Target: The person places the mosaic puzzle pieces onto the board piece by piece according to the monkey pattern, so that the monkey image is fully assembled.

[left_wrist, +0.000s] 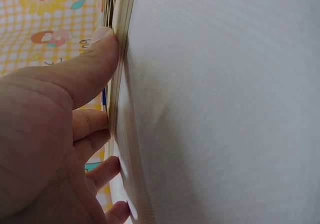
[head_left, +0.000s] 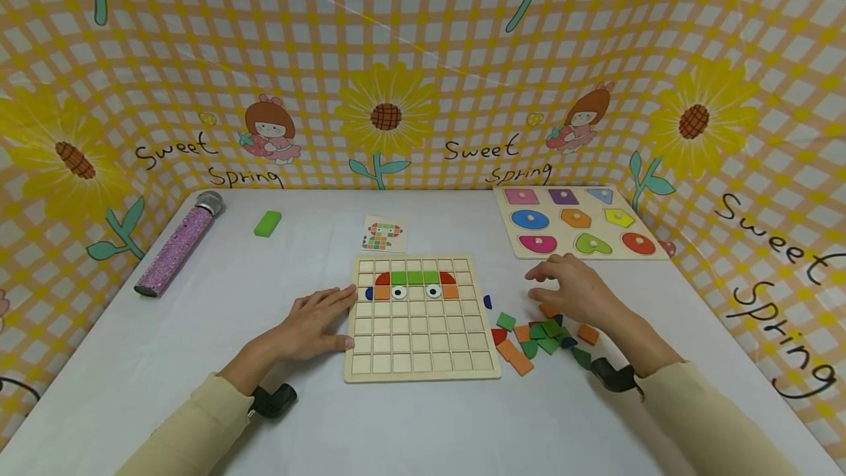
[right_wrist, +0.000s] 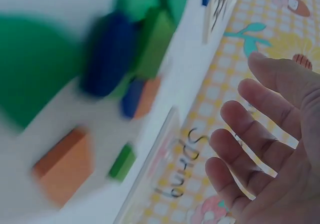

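Note:
My left hand (head_left: 311, 325) rests against the left edge of a wooden grid board (head_left: 419, 344), its thumb and fingertips touching the side, as the left wrist view also shows. On the board's upper rows lie green squares (head_left: 415, 278) between red corner pieces, orange pieces below them, two round eye pieces (head_left: 432, 291) and a blue half-circle (head_left: 369, 294) at the left. Above a loose pile of coloured pieces (head_left: 548, 329) hovers my right hand (head_left: 575, 289), fingers spread and loosely bent with nothing between them. Just right of the board lies another blue half-circle (head_left: 487, 302).
Behind the board lies a picture card (head_left: 385, 233) with a coloured pattern. A shape puzzle (head_left: 581, 222) with knobbed pieces stands at the back right. To the left are a green block (head_left: 267, 224) and a pink glittery microphone (head_left: 178, 244). A checked cloth (head_left: 423, 57) hangs behind.

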Demonstrator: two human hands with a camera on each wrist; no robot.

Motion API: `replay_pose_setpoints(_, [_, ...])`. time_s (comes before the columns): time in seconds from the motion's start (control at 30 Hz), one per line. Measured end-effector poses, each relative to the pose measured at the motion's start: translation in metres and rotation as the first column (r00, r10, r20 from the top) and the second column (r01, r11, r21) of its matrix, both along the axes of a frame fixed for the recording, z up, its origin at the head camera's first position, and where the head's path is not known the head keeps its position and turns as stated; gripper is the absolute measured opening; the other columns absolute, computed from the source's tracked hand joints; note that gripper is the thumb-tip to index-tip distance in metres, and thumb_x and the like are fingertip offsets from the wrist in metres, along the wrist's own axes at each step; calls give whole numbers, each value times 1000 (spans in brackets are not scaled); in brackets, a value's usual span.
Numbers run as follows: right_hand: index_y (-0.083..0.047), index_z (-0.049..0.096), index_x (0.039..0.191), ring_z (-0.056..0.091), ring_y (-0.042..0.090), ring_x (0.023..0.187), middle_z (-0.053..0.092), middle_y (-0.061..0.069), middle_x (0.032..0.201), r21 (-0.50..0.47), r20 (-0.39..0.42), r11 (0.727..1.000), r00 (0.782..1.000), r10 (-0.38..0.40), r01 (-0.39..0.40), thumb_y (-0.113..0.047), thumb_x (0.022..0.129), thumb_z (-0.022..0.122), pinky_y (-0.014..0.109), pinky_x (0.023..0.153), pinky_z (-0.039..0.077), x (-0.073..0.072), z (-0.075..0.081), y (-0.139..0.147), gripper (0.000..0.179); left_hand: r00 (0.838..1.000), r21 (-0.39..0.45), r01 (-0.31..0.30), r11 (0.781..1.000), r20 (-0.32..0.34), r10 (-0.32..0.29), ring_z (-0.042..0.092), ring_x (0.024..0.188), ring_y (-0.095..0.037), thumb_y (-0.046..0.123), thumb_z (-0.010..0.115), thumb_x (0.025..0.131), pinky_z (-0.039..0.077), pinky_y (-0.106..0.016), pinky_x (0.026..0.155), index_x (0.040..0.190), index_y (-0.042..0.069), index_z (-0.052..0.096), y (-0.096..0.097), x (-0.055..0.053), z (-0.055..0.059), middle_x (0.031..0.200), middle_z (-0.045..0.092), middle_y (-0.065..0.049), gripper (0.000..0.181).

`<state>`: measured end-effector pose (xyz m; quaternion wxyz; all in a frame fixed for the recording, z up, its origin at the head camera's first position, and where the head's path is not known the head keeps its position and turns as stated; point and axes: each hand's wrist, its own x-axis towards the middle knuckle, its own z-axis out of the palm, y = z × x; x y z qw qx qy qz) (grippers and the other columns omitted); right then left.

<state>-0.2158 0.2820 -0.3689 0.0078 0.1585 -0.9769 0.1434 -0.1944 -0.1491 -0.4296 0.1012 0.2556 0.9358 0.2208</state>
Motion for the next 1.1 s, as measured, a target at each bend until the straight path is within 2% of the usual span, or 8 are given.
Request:
replay_pose_setpoints(0.43, [-13, 72, 102, 50, 22, 95, 64, 2, 96, 11, 66, 1000, 998, -17, 17, -22, 83, 70, 31, 72, 45, 34, -9, 43, 21, 1000, 8, 2, 1000, 4, -2, 22, 143, -35, 41, 64, 87, 20, -60, 106, 148, 9, 29, 0, 1, 0, 158, 23, -7, 78])
replay_pose_setpoints(0.63, [-18, 73, 96, 50, 18, 93, 62, -4, 93, 21, 57, 999, 998, 26, -28, -22, 80, 73, 34, 75, 46, 46, -18, 49, 17, 1000, 6, -1, 1000, 6, 1, 22, 143, -35, 40, 65, 87, 20, -60, 106, 148, 9, 30, 0, 1, 0, 158, 23, -6, 78])
replay_pose_setpoints(0.83, [-19, 73, 95, 48, 14, 90, 62, -6, 93, 47, 44, 998, 998, 42, -44, -28, 74, 78, 29, 73, 45, 52, -23, 51, 23, 1000, 5, 5, 1000, 1, -5, 22, 143, -35, 41, 64, 87, 20, -59, 106, 148, 10, 30, 0, 0, 0, 158, 23, -6, 77])
replay_pose_setpoints(1.1, [-19, 73, 93, 47, 13, 88, 62, -6, 93, 64, 10, 996, 998, 59, -60, -27, 73, 80, 28, 73, 43, 53, -26, 51, 23, 1000, 8, 5, 1000, 3, -5, 22, 143, -35, 41, 65, 86, 20, -59, 106, 148, 10, 30, 0, 1, 2, 158, 23, -6, 78])
